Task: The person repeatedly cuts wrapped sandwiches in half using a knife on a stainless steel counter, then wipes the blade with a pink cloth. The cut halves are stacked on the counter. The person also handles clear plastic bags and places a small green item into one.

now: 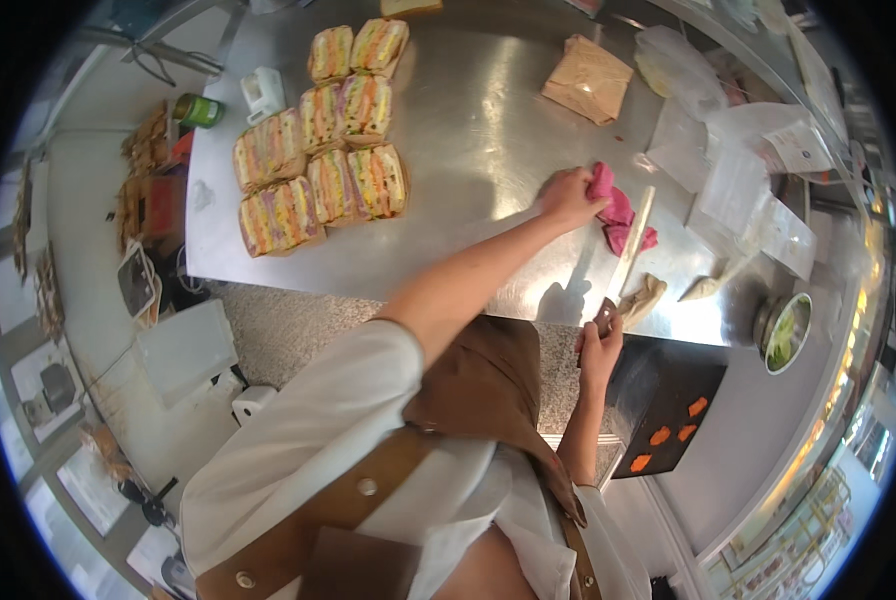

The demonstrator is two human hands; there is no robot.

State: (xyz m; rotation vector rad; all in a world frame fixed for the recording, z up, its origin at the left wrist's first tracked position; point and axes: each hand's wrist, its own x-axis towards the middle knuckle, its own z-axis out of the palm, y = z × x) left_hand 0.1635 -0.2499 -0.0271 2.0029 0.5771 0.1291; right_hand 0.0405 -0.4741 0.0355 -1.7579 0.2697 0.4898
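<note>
My left hand reaches over the steel worktop and grips one end of a pink cloth. The rest of the cloth lies on the metal, partly behind a long knife. Around the knife's dark handle my right hand is closed, near the worktop's front edge, with the blade pointing away from me. Beside the handle lies a crumpled tan cloth or wrapper. Several cut, layered sandwiches in brown paper stand grouped at the left, cut faces up.
A folded brown paper packet lies at the back right. Plastic bags and sheets cover the right side, near a metal bowl of greens. A green can and white device are at left. Orange pieces lie on a dark griddle.
</note>
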